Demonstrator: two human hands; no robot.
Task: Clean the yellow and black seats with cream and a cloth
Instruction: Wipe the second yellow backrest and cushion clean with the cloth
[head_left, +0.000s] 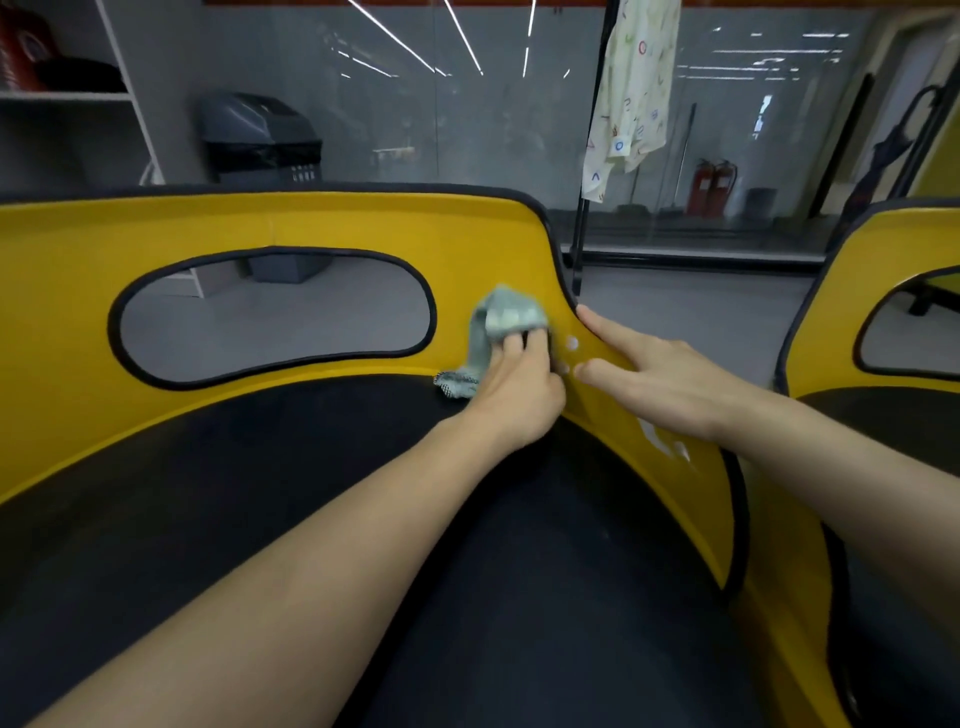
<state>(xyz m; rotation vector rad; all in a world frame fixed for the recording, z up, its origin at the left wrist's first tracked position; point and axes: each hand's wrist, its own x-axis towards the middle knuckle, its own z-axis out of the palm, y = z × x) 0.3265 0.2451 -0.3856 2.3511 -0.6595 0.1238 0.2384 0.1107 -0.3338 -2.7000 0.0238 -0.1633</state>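
Bunched green cloth (506, 317) on yellow seat back (322, 223), cream dabs (572, 343) beside

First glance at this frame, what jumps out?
The yellow seat back with its oval cut-out fills the middle, above a black cushion. At its right end the left hand grips a green cloth against the yellow, and the right hand lies straight-fingered along the edge beside it. White cream dabs sit between the two hands.
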